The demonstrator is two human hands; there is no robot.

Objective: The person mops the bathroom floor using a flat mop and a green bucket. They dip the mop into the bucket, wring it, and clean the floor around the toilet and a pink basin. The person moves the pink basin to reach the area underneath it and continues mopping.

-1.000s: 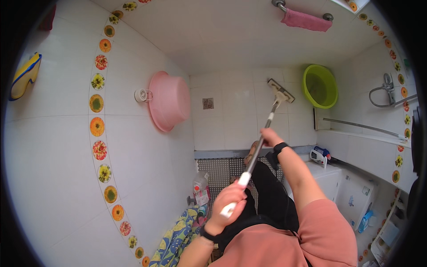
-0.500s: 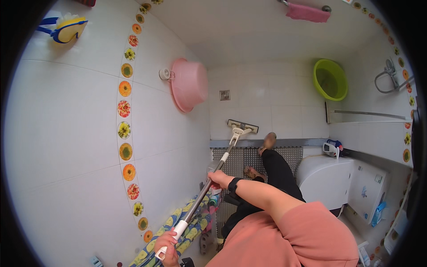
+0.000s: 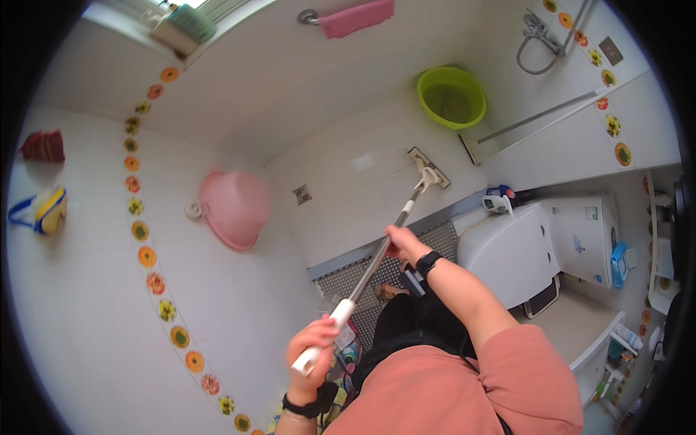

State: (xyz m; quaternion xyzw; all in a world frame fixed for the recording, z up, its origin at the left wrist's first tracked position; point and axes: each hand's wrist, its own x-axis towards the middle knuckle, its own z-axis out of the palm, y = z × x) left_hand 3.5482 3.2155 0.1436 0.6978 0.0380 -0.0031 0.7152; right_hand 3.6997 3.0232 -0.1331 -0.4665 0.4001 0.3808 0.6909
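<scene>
A long-handled mop (image 3: 378,255) with a grey pole slants away from me. Its flat head (image 3: 429,168) rests on the white tiled floor, to the near left of the green basin. My left hand (image 3: 312,349) is closed around the white grip at the near end of the handle. Farther up the pole, my right hand (image 3: 403,245) wraps around the metal shaft. Dark bands circle both my wrists.
A lime-green basin (image 3: 452,98) stands on the floor beside a squeegee (image 3: 470,150) with a long pole. On the left wall hangs a pink basin (image 3: 235,210). A floor drain (image 3: 301,194) lies nearby. At right is a white toilet-like fixture (image 3: 504,254); a grey mat (image 3: 435,243) is underfoot.
The mop head has moved right along the floor, closer to the green basin. Both hands have gone with it, still gripping the handle. My view has turned to the right.
</scene>
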